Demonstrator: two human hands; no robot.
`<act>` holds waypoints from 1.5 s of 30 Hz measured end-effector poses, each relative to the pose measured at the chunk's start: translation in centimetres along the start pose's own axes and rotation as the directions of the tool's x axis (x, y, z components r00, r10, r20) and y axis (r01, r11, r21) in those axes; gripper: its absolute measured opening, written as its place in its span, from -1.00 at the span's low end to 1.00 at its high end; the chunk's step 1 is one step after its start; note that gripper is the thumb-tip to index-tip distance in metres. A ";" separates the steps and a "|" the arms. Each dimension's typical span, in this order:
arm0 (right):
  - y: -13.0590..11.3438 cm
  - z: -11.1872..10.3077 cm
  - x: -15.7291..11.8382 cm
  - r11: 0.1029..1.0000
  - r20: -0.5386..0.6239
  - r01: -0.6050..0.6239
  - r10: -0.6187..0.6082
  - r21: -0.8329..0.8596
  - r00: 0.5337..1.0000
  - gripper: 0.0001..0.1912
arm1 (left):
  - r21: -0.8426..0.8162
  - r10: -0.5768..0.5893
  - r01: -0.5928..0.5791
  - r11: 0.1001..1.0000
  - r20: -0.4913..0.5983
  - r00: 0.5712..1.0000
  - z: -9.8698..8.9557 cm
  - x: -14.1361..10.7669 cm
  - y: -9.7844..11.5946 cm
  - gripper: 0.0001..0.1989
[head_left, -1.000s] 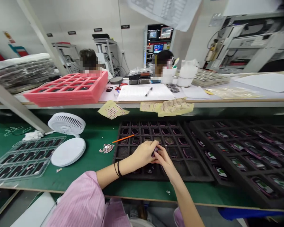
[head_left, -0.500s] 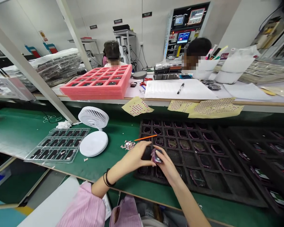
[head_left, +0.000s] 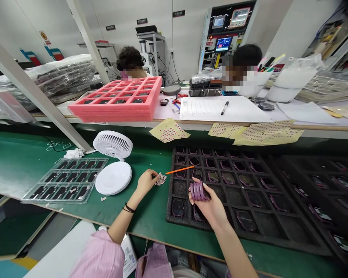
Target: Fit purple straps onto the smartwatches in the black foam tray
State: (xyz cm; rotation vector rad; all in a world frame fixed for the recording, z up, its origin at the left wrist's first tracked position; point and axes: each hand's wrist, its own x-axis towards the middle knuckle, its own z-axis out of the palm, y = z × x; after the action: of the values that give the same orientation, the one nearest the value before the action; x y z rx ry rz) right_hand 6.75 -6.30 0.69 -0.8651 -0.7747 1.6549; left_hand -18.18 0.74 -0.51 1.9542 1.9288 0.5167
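Note:
My right hand [head_left: 210,204] grips a ridged purple-pink part [head_left: 198,191] and hangs over the black compartment tray [head_left: 174,220]. Dark rounded-rectangular pieces with pink rims sit in many of that tray's cells. My left hand [head_left: 146,182] rests on the green bench mat [head_left: 142,216], its fingers gathered at the edge of a small pile of foil scraps [head_left: 161,179]. Whether those fingers pinch a scrap is too small to tell. An orange stick [head_left: 179,170] lies just beyond the pile, its tip reaching the tray.
A white fan [head_left: 113,144] and its round base [head_left: 113,178] stand left of my hands, beside a transparent tray [head_left: 65,181]. A second black tray [head_left: 316,193] lies right. Dotted yellow sheets [head_left: 268,133] edge the upper bench, holding a pink foam tray [head_left: 116,104]; co-workers sit beyond.
My hands have parted. The left moved away leftward to the foil scraps, while the right keeps the purple part over the tray. The view has shifted only slightly.

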 end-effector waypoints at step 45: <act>3.2 2.6 -2.5 0.874 -0.150 0.438 -0.472 -0.210 0.869 -0.35 | -0.930 0.165 -0.043 0.364 0.019 0.986 2.9 -8.9 11.8 -0.65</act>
State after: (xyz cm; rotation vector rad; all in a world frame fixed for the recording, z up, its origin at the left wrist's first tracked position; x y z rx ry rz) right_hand 3.41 -9.64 -0.22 -0.8681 -0.9096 1.0766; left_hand -6.53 -8.34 2.53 1.2377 0.9577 1.1923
